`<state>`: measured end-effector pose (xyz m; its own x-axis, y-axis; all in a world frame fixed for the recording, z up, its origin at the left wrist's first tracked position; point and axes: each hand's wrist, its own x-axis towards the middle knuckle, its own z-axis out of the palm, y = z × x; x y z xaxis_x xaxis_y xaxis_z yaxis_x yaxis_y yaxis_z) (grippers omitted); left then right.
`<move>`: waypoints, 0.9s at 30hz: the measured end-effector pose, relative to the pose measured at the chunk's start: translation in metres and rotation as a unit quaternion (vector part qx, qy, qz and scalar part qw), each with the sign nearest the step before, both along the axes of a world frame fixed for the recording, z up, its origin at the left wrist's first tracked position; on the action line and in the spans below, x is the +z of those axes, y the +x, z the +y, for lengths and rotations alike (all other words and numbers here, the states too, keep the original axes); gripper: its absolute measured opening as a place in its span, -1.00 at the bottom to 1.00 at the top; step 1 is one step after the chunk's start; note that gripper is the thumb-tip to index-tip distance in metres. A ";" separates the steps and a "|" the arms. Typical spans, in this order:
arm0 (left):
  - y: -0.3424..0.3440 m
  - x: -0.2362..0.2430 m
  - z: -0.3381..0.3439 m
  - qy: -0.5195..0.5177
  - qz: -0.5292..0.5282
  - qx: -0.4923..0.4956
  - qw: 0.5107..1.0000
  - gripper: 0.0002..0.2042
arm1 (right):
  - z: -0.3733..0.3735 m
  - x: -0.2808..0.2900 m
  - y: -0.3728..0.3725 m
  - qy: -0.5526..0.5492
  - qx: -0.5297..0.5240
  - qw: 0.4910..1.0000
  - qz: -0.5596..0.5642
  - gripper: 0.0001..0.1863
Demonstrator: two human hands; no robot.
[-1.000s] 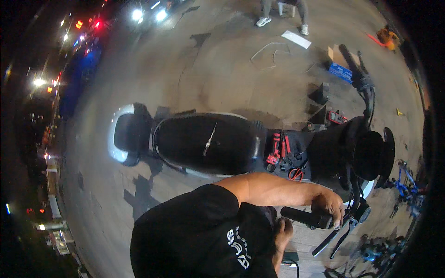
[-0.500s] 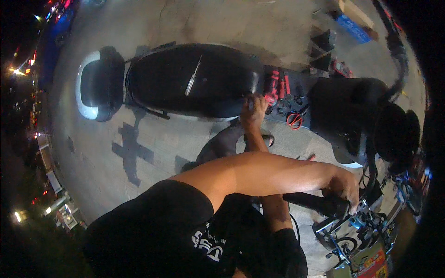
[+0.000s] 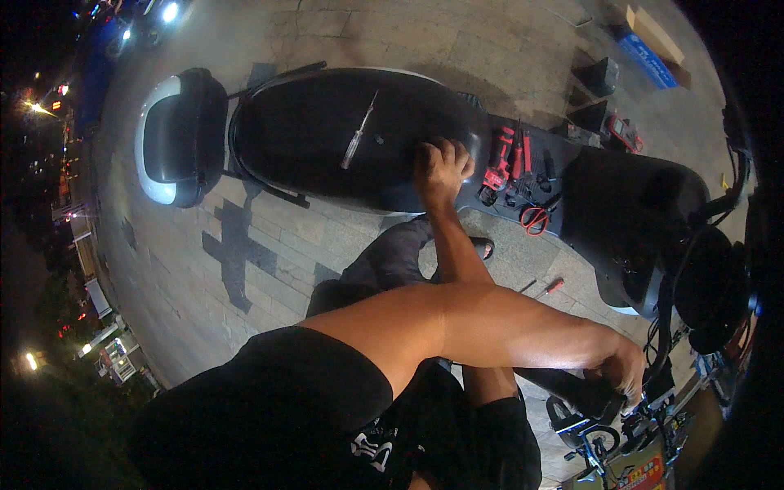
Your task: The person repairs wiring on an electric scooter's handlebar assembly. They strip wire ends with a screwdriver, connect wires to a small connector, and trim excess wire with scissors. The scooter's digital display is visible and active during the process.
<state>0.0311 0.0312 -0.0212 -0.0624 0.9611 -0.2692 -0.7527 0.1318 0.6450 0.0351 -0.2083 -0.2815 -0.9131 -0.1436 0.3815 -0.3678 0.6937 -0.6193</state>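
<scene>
My left arm crosses over my right one, and my left hand is closed around the handlebar beside its black grip. My right hand rests on the front part of the scooter's black seat, fingers curled under; whatever lies beneath them is hidden. To the left of that hand, a screwdriver with a clear handle lies on the seat. A small dark piece, too small to name, sits between the screwdriver and the hand.
Red tools and red-handled pliers lie on the scooter's footboard. A red multimeter and a blue box are on the paving beyond. Nearer me, a red-handled tool lies on the ground. Other bikes stand at lower right.
My right hand has moved from the seat's near front edge farther onto the seat. The small dark piece now shows on the seat. My left hand stays at the handlebar.
</scene>
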 end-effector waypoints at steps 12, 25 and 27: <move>0.011 -0.020 0.001 0.041 0.170 0.009 0.985 -0.60 | 0.104 0.061 0.090 -0.219 -0.024 0.964 -0.148 -0.55; 0.016 0.001 -0.021 0.023 -0.134 0.026 0.990 -0.66 | 0.322 0.301 0.263 -0.240 -0.135 0.928 -0.249 -0.82; 0.019 0.006 -0.026 -0.004 -0.127 0.029 0.991 -0.65 | 0.319 0.305 0.253 -0.289 -0.307 0.892 -0.162 -0.84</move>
<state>0.0500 0.0055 -0.0152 -0.0459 0.9559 -0.2900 -0.8972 0.0882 0.4328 0.2883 0.1107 0.0233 -0.8279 0.5567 -0.0685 0.2347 0.2329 -0.9438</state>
